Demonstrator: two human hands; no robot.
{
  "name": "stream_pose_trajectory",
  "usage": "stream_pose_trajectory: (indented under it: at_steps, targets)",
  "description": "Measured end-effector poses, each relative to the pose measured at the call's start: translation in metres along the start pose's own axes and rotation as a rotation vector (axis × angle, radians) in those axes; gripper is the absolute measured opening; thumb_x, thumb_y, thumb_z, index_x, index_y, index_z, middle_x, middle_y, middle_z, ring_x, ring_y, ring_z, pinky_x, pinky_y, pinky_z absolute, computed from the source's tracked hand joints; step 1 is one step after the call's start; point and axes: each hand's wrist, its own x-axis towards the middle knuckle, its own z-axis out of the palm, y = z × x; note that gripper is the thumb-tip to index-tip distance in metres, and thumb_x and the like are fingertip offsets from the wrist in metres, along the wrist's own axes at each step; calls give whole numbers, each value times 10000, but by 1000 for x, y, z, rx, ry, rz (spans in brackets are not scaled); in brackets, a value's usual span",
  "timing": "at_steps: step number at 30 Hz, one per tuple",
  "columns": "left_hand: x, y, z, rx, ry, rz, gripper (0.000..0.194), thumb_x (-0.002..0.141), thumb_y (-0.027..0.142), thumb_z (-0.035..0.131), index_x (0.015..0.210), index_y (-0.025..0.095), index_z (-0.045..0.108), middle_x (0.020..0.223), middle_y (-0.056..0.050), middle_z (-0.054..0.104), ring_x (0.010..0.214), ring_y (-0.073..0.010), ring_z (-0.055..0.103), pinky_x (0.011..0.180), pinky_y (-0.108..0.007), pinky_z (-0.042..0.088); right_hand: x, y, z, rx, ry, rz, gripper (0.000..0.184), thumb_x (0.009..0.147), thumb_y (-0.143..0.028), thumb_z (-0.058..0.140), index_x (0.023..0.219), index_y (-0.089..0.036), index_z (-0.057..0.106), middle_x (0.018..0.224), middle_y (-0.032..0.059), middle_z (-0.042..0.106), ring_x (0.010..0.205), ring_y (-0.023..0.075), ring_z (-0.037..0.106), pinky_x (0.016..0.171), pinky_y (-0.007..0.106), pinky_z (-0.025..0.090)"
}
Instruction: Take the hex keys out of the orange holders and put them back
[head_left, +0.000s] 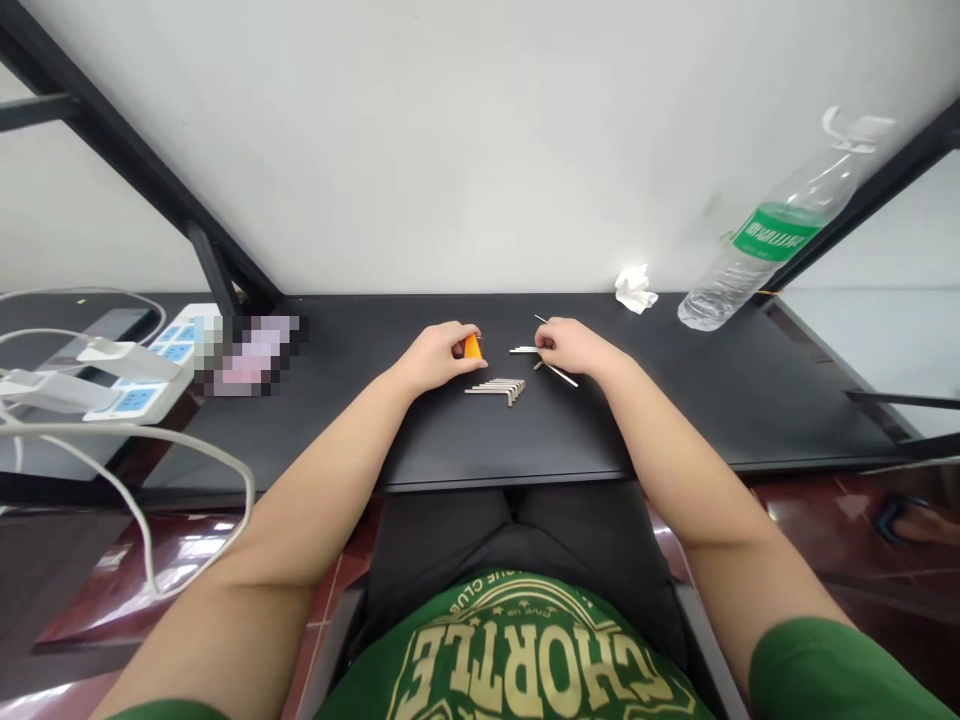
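Note:
My left hand (439,355) is closed around a small orange plastic piece (472,347), thumb on the near side and fingers on the far side. Between my hands, on the near side, lies a neat row of several L-shaped hex keys (499,388), bent ends to the right. My right hand (574,345) is pinched on a hex key (541,319) whose thin end sticks out past the fingers. More loose hex keys (562,377) lie under and beside that hand, partly hidden by it.
A tall clear bottle (776,232) with a green label stands at the back right. Crumpled white tissue (635,288) lies by the wall. On the left are a white power strip (161,350), plugs and looping cables (202,440), and a blurred-out object (257,355). Black frame posts (150,160) flank the black table (510,450).

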Motion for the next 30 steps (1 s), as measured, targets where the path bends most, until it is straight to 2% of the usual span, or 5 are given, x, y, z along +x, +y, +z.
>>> stream_pose_trajectory:
  at_steps: [8,14,19,24,30]
  targets:
    - [-1,2,-3,24,5,3,425,817,506,827,1141,240,754,923,-29,697,784,-195,608,793,-328,503,-14,2,-15,25,50,34,97,905,-171,679,990,-195,718,1061,71,689,907,195,626,795,285,454]
    - [-2,0,0,11,-7,5,443,818,508,824,1161,240,747,960,-31,709,783,-189,611,798,-326,509,-27,-19,-18,57,-225,74,60,918,-196,690,954,-232,659,918,18,714,706,163,600,637,280,379]
    - [-2,2,-2,4,-4,5,452,825,529,814,1163,236,746,954,-34,710,782,-193,612,798,-329,512,-23,-33,-6,-42,-143,66,150,952,-158,639,1087,-222,628,961,65,727,773,208,628,639,289,371]
    - [-2,3,-2,9,1,6,446,821,522,811,1158,237,749,928,-31,696,774,-193,605,789,-331,506,-22,-39,2,-111,-114,-54,169,937,-81,594,1028,-207,660,1092,101,738,911,239,669,726,302,416]
    - [-1,2,-1,13,-3,9,469,815,530,814,1176,238,749,919,-32,697,771,-194,605,783,-324,505,-17,-54,14,-151,-57,-98,253,937,-119,603,1149,-213,706,1122,123,735,951,252,682,741,310,427]
